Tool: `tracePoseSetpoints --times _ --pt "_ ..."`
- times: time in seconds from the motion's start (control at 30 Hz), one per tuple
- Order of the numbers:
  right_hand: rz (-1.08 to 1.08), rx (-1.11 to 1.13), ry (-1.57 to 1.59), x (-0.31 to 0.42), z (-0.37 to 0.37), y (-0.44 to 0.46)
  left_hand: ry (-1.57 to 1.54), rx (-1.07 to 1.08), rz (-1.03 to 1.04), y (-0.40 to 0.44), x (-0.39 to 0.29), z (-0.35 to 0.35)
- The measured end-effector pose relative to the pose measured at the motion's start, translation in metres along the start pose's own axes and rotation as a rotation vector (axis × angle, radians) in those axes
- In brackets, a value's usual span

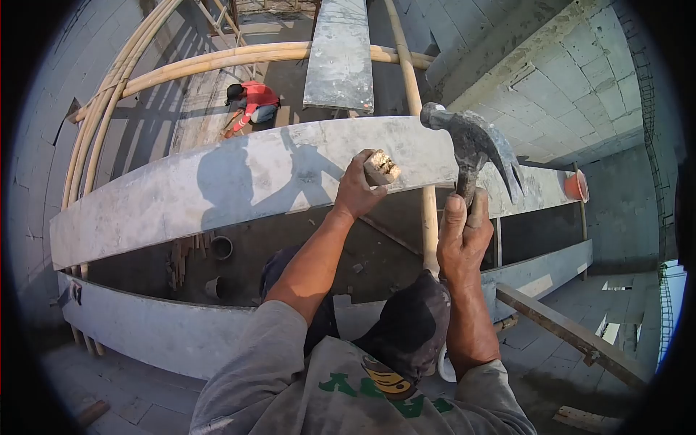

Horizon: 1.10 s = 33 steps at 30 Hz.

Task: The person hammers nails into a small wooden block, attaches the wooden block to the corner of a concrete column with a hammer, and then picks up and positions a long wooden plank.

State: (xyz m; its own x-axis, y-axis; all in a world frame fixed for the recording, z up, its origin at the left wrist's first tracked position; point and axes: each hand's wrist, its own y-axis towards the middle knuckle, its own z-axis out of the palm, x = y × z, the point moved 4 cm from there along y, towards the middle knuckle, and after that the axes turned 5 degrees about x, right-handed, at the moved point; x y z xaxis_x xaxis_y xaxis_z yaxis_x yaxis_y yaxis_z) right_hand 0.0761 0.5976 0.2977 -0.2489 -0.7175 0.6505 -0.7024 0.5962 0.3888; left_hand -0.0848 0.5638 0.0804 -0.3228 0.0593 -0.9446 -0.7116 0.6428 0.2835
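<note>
My left hand (358,190) is wrapped round a short wooden block (381,167) with a rough, splintered end, held above the long grey plank (275,174). To the right, my right hand (465,235) grips a claw hammer (471,141) just below its head. The hammer stands upright, its striking face to the left and its claw pointing right and down. Block and hammer are apart. The shadow of my head and arms falls on the plank.
A person in red (254,107) crouches below, beyond the plank. Bamboo poles (254,55) cross behind. An orange cup (577,186) sits at the plank's right end. A nearer plank (159,326) and a wooden beam (569,332) flank me. Buckets (221,248) lie below the gap.
</note>
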Motion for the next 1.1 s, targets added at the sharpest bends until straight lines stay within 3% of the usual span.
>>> tracePoseSetpoints --times 0.13,0.17,0.23,0.3,0.4,0.43,0.53,0.57,0.7,0.83,0.93,1.03,1.1 --pt "-0.115 0.100 -0.357 -0.044 0.032 -0.016 0.044 0.031 -0.037 0.002 0.002 -0.001" --pt "0.023 0.301 -0.492 -0.060 0.045 -0.018 0.085 0.021 -0.010 0.001 0.001 -0.001" --pt "0.026 0.291 -0.381 -0.058 0.038 -0.018 0.139 0.012 0.068 0.001 -0.005 -0.003" --pt "0.048 0.295 -0.296 -0.053 0.035 -0.014 0.118 0.034 0.014 0.006 -0.004 -0.001" --pt "0.042 0.163 -0.141 -0.028 0.028 -0.010 0.115 0.066 -0.007 -0.004 -0.005 0.007" --pt "-0.050 0.094 -0.103 -0.028 0.028 -0.010 0.138 0.061 -0.006 -0.004 -0.006 0.007" --pt "-0.116 0.112 -0.260 -0.048 0.039 -0.024 0.077 0.060 -0.016 0.000 -0.004 -0.001" --pt "0.035 0.270 -0.372 -0.057 0.044 -0.028 0.031 0.064 -0.023 0.000 -0.004 -0.001" --pt "0.180 0.266 -0.099 -0.067 0.037 -0.034 0.104 0.061 0.034 0.001 -0.006 0.000" --pt "0.423 0.227 0.072 -0.091 0.017 -0.052 -0.013 -0.088 -0.160 0.005 -0.008 -0.014" --pt "0.528 0.199 0.047 -0.128 -0.012 -0.074 -0.290 -0.230 -0.403 0.012 0.000 -0.037" --pt "0.672 0.261 -0.122 -0.183 -0.043 -0.104 -0.344 -0.435 -0.279 0.019 0.004 -0.058" --pt "0.931 0.289 -0.017 -0.229 -0.050 -0.142 -0.442 -0.504 -0.236 0.017 -0.007 -0.068"
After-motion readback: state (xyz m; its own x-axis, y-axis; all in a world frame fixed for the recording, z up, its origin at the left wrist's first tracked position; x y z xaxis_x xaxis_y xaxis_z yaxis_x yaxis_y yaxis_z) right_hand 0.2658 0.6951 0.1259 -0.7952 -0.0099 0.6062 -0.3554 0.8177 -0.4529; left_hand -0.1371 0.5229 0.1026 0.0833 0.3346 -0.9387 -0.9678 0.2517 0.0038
